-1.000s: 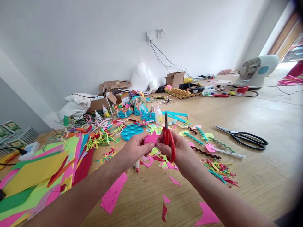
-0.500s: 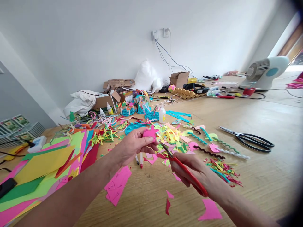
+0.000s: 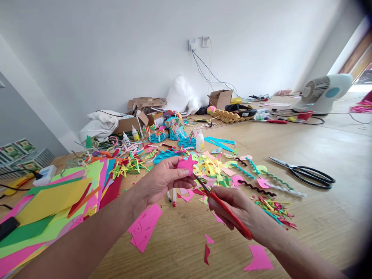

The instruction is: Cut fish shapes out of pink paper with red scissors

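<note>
Between the thumb and fingers of my left hand (image 3: 164,178) is a pink paper cutout (image 3: 186,165) with pointed tips along its upper and right side. My right hand (image 3: 232,209) is wrapped round the red handles of a pair of scissors (image 3: 228,215). The blades point up and left, with their tips close to the lower right edge of the cutout; whether they touch it I cannot tell. Beneath the hands lie pink paper pieces (image 3: 146,228), two pens (image 3: 174,197) and a heap of coloured paper scraps (image 3: 212,166).
Black-handled scissors (image 3: 312,176) lie at the right, near twisted pipe cleaners (image 3: 257,187) and a pile of short clippings (image 3: 274,209). Coloured paper sheets (image 3: 55,201) spread over the left. A glue bottle (image 3: 200,141) stands upright behind the scraps. A white fan (image 3: 325,93) is at the far right.
The scissors have shifted slightly up and left, bringing their tips nearer the pink cutout. The cutout has turned a little in my left hand. The view has moved slightly.
</note>
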